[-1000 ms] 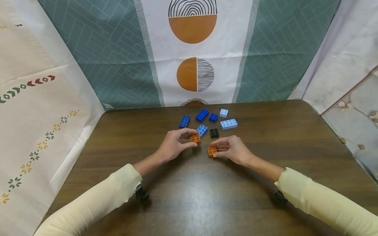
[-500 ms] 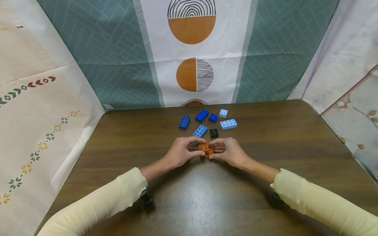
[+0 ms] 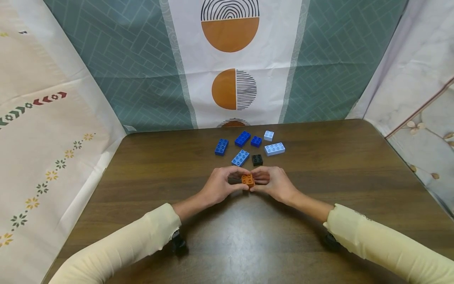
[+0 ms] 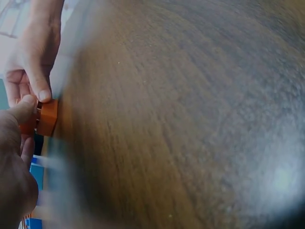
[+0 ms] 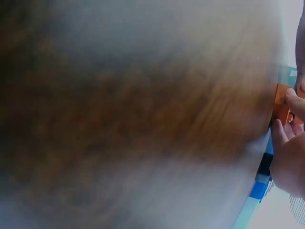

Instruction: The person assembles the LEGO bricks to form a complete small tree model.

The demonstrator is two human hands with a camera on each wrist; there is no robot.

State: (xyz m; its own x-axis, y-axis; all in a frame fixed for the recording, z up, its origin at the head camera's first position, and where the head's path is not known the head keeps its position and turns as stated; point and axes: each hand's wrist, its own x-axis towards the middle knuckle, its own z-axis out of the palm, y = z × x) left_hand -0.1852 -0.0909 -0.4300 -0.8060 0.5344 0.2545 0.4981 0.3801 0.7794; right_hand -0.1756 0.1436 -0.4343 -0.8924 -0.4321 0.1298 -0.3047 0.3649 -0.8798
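In the head view an orange building brick [image 3: 247,180] with two-by-two studs sits above a second orange brick. The lower brick [image 4: 48,117] shows better in the left wrist view, close to the tabletop, with studs visible in a narrow gap between the two. My left hand [image 3: 220,185] pinches the upper brick between thumb and fingers. From the other side my right hand [image 3: 278,183] holds the lower brick [image 5: 281,102] the same way. Fingertips of both hands nearly meet at the bricks and hide parts of them. Whether the bricks are fully joined I cannot tell.
Behind my hands lie a black brick [image 3: 257,159], a mid-blue brick [image 3: 240,157], a pale blue long brick [image 3: 274,149] and a pale small brick [image 3: 268,135]. Dark blue bricks [image 3: 221,146] lie farther back on the brown table [image 3: 159,157]. A patterned cloth [image 3: 149,71] hangs behind.
My left hand has moved right, bringing its orange brick over the other one. My right hand has shifted slightly left with its brick. The other bricks stay put.
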